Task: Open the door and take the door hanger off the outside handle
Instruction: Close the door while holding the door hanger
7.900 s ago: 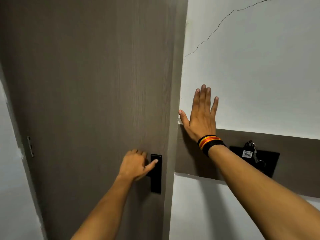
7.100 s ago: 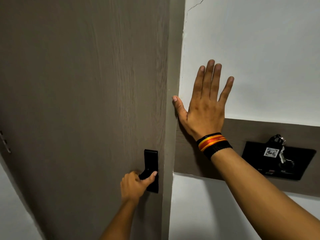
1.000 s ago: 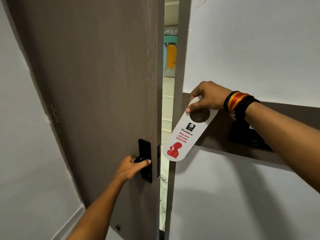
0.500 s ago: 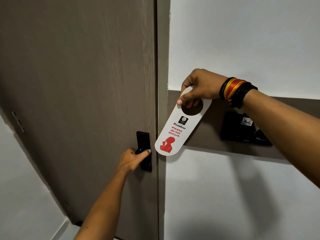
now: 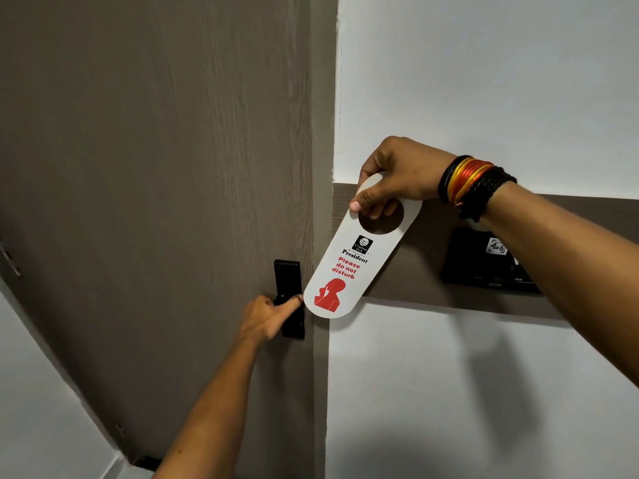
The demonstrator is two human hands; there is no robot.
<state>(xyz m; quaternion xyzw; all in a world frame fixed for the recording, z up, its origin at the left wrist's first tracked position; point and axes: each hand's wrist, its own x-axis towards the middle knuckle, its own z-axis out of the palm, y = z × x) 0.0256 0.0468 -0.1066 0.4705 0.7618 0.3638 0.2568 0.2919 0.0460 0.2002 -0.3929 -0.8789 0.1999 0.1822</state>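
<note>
The brown wood-grain door (image 5: 155,167) stands flush in its frame, with no gap showing. My left hand (image 5: 268,316) grips the inside handle on its black lock plate (image 5: 288,281). My right hand (image 5: 397,174), with coloured bands on the wrist, holds the white door hanger (image 5: 352,271) by its top, beside the round hole. The hanger hangs tilted in front of the wall, its lower end close to my left thumb. It reads "Please do not disturb" in red above a red figure.
A brown band (image 5: 408,271) runs across the white wall on the right. On it sits a black key-card holder (image 5: 484,261) with a tag marked 406, partly hidden by my right forearm. Door hinges (image 5: 10,261) show at the far left.
The door has swung from ajar to flush in its frame, my left hand staying on the handle. My right hand keeps the hanger, now slightly lower and nearer the lock plate.
</note>
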